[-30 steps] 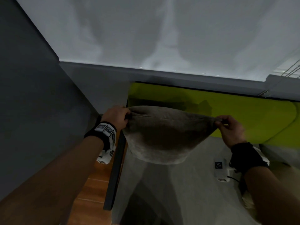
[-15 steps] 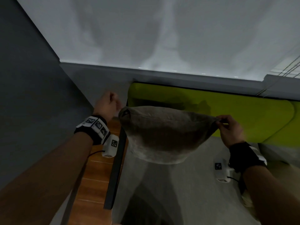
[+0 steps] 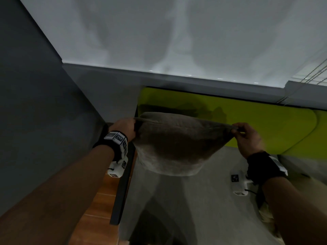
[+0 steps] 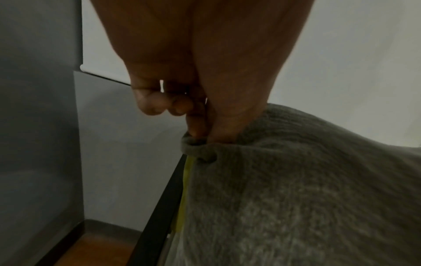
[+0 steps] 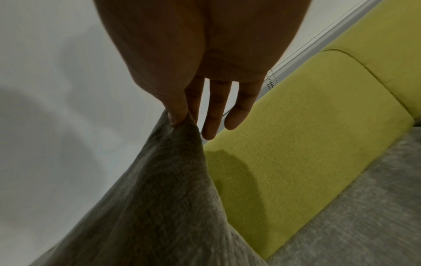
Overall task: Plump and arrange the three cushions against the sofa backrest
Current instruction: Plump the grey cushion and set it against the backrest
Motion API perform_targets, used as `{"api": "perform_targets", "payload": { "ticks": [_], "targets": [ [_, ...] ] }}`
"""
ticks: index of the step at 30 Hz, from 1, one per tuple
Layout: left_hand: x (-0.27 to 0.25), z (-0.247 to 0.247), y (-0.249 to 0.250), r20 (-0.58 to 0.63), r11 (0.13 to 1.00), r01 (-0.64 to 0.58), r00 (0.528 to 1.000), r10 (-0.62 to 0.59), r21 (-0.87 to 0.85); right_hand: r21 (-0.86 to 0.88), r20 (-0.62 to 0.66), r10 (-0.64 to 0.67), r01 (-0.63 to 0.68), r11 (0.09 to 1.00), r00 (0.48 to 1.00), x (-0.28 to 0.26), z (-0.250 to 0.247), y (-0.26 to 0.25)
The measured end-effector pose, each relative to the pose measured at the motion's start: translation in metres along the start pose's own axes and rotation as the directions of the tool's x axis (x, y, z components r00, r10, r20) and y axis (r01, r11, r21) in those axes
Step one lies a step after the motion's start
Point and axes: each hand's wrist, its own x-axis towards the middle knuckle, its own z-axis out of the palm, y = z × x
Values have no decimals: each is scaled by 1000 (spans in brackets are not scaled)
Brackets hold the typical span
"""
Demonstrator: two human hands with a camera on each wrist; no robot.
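A grey-brown cushion point(image 3: 178, 144) hangs in the air in front of the yellow-green sofa backrest point(image 3: 265, 124), above the grey seat point(image 3: 194, 200). My left hand point(image 3: 131, 126) pinches its top left corner; in the left wrist view the hand point(image 4: 200, 136) nips that corner of the cushion point(image 4: 307, 189). My right hand point(image 3: 238, 131) pinches the top right corner; in the right wrist view the thumb and forefinger point(image 5: 182, 118) nip the cushion point(image 5: 148, 207) while the other fingers point(image 5: 214, 111) stay straight. No other cushion is plainly in view.
A dark sofa frame edge point(image 3: 123, 188) runs down the left side, with wooden floor point(image 3: 95, 218) beside it. A dark grey wall point(image 3: 35, 121) stands at the left and a pale wall point(image 3: 177, 41) behind the sofa. Blind cords point(image 3: 309, 78) hang at the far right.
My left hand, which had let go and moved out to the left half a second ago, has come back and grips the cushion's left corner again. The right hand kept its hold.
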Motion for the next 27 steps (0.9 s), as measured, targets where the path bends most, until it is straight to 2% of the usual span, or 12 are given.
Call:
{"api": "perform_targets", "payload": {
  "ticks": [2, 4, 8, 10, 14, 18, 21, 22, 23, 24, 25, 27],
  "targets": [
    [-1, 3, 0, 40, 1000, 11, 999, -12, 22, 20, 4, -11, 10, 1000, 1000, 0, 1, -2],
    [0, 5, 0, 35, 999, -26, 999, 27, -43, 50, 11, -7, 7, 999, 1000, 0, -2, -5],
    [0, 14, 0, -29, 977, 24, 999, -31, -213, 18, 108, -47, 45, 999, 993, -2, -6, -12],
    [0, 12, 0, -90, 960, 46, 993, -73, -277, -21, 64, -41, 42, 999, 997, 3, -10, -12],
    [8, -14, -9, -278, 854, 95, 922, -269, -512, -125, -15, 52, -54, 991, 999, 18, -17, -3],
    [21, -25, -12, -367, 844, 45, 887, -280, -535, -113, -32, 71, -74, 991, 997, 34, -6, -8],
    [30, -32, -8, -458, 865, 93, 818, -349, -492, -119, -148, 107, -125, 985, 983, 38, 0, -15],
    [26, -36, -2, -508, 870, 75, 786, -352, -488, -112, -234, 67, -95, 989, 970, 33, 1, -18],
    [19, -35, 5, -563, 880, 13, 764, -315, -474, -117, -338, -49, 10, 993, 940, 24, 4, -21],
    [9, -31, 15, -620, 896, -88, 750, -228, -436, -157, -412, -214, 162, 974, 886, 13, 11, -23],
    [-4, -22, 28, -660, 906, -205, 744, -102, -371, -210, -407, -374, 313, 926, 834, -3, 24, -25],
    [-34, 7, 56, -641, 888, -404, 746, 181, -219, -219, -189, -608, 570, 792, 771, -43, 60, -32]
  ]
}}
